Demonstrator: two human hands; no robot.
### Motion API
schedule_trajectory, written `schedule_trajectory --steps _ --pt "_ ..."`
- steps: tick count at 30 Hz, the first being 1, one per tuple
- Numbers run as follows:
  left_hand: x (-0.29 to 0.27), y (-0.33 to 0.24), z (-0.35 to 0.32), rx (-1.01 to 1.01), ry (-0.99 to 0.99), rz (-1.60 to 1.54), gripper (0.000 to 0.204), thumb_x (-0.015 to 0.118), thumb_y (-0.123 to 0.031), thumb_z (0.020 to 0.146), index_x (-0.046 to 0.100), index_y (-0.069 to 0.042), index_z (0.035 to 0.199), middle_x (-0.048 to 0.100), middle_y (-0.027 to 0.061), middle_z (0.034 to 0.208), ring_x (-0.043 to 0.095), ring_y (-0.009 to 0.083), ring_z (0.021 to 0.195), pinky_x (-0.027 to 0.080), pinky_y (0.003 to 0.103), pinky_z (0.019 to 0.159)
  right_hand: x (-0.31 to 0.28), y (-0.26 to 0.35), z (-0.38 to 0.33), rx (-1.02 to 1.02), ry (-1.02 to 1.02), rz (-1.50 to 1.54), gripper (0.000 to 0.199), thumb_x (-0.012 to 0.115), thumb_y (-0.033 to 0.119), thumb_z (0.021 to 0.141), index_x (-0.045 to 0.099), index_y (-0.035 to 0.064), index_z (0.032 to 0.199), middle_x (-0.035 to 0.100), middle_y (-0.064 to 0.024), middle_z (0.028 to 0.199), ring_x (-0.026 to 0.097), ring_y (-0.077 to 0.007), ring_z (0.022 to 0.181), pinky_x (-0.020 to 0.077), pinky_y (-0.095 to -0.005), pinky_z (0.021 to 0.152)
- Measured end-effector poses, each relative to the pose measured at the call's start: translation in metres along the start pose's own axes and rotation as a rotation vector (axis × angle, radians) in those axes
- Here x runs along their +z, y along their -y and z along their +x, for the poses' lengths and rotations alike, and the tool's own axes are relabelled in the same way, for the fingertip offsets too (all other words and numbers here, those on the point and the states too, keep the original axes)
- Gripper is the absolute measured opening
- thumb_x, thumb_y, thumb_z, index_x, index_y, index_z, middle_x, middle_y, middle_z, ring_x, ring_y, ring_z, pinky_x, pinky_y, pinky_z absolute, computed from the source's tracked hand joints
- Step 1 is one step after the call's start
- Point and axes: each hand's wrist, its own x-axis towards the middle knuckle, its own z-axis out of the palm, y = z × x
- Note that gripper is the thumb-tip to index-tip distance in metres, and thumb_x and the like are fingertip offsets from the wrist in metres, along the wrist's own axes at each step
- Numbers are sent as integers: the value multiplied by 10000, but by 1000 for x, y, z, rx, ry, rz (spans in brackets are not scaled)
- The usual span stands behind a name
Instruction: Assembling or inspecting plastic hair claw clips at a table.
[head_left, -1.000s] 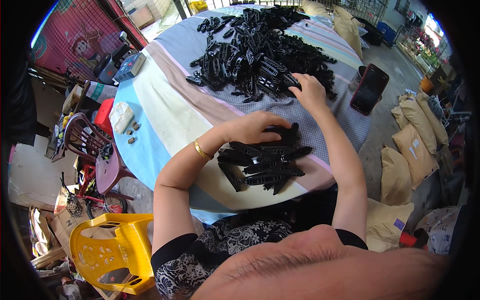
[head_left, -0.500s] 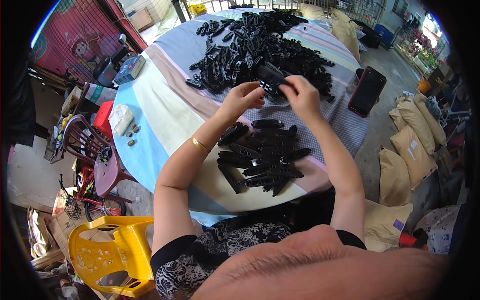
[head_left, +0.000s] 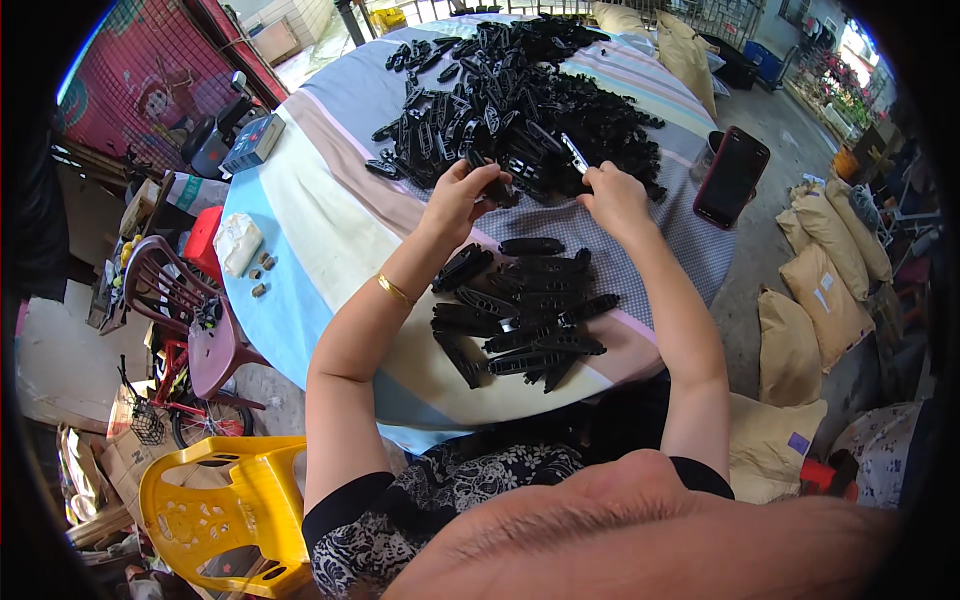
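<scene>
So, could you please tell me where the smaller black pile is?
In the head view, the smaller pile lies just right of centre on the table, between the larger pile and the near edge.

Black parts (head_left: 490,115) on striped tablecloth (head_left: 325,205)

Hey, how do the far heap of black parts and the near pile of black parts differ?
The far heap is much larger; the near pile holds far fewer parts. The far heap's parts point every way, while many in the near pile lie roughly crosswise. Both are overlapping black parts on the same cloth-covered table.
</scene>
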Motion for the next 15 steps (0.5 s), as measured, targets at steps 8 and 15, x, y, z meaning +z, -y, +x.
schedule_trajectory --steps 8,15 --pt "-1 2 2 -54 3 -107 263 629 -59 795 521 -67 1034 629 73 878 611 162 810 538 318 688 4 2 -3 -21 -66 29 153 695 159 745 637 75 859 574 -87 898 616 -287 801 499 -390 685" --pt "2 4 -2 -118 145 -162 308 588 34 794 511 -27 1086 569 106 971 608 205 842 556 331 730 20 -5 2 -181 -106 69 157 682 132 739 641 80 881 600 -80 889 615 -284 811 497 -384 695"
